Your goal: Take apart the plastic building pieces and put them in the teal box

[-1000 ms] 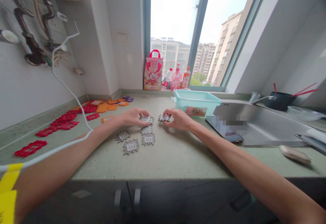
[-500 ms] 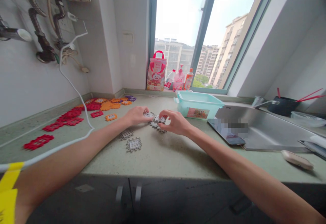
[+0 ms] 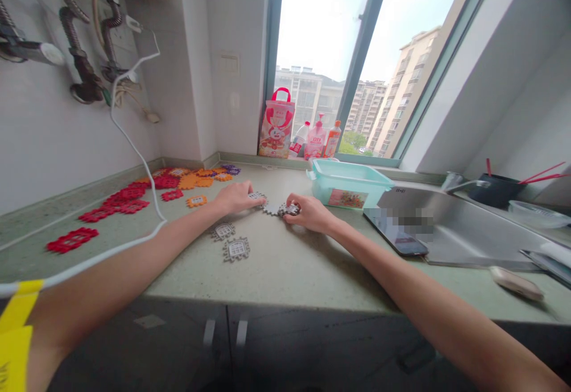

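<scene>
Between my hands is a small group of grey, tooth-edged interlocking tiles. My left hand (image 3: 237,197) pinches a grey tile with a window pattern (image 3: 256,196) at the group's left. Fingers and thumb of my right hand (image 3: 310,212) close on another grey tile (image 3: 289,209) at the right. A further grey piece (image 3: 270,209) shows partly between them; whether the pieces are joined I cannot tell. Two loose grey tiles lie nearer the front, one with an arched window (image 3: 223,232) and one with a square window (image 3: 236,250).
Red tiles (image 3: 72,240), orange tiles (image 3: 196,201) and purple tiles (image 3: 231,169) spread over the left of the counter. A white cable (image 3: 158,207) crosses by my left arm. Right of my hands stand a turquoise tub (image 3: 319,187), a phone (image 3: 392,234) and a steel sink (image 3: 464,225).
My right hand has shifted slightly right, drawing its grey tile apart from the left-hand one, so a wider gap shows between my hands. The camera view has shifted slightly.
</scene>
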The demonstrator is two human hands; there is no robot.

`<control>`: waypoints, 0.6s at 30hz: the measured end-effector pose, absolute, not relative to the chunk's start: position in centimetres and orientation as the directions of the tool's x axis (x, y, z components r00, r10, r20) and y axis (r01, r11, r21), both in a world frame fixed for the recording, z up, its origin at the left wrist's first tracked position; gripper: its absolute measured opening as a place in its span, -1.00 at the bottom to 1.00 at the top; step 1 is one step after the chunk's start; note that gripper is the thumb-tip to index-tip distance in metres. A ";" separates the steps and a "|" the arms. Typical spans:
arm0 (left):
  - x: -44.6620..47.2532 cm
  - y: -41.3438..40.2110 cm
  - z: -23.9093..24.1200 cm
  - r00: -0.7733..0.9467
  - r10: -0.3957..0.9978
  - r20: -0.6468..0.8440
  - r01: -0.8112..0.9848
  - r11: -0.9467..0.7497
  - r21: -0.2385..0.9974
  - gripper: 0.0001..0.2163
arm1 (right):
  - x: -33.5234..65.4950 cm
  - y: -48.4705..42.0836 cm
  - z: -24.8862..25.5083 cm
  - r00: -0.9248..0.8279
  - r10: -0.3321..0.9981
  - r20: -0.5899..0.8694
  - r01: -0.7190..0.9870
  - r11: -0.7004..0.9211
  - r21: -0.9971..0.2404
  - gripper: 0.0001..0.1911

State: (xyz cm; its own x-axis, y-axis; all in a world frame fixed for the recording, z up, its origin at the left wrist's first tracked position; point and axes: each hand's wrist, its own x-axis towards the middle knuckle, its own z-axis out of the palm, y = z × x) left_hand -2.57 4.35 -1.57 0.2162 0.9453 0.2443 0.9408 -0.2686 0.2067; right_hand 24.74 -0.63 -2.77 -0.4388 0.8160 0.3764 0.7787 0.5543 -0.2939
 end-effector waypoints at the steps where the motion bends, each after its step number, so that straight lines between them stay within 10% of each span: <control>1: -3.0 4.7 -1.6 0.208 0.947 0.246 0.943 -0.260 0.205 -0.38 | 24.9 -0.6 -2.6 -0.442 0.819 0.366 0.779 0.552 -0.296 -0.77; 18: -4.8 5.4 -1.4 0.515 0.815 0.265 0.761 -0.577 0.296 -0.41 | 26.9 0.1 -1.9 -0.375 0.694 0.615 0.673 0.660 -0.334 -0.68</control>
State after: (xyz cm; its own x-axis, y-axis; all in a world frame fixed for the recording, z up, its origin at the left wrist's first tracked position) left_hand -4.77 5.37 -1.36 0.5148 0.8154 0.2649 0.7613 -0.5768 0.2962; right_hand 26.87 0.10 -1.94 -0.3746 0.6937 0.6151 0.6734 0.6596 -0.3338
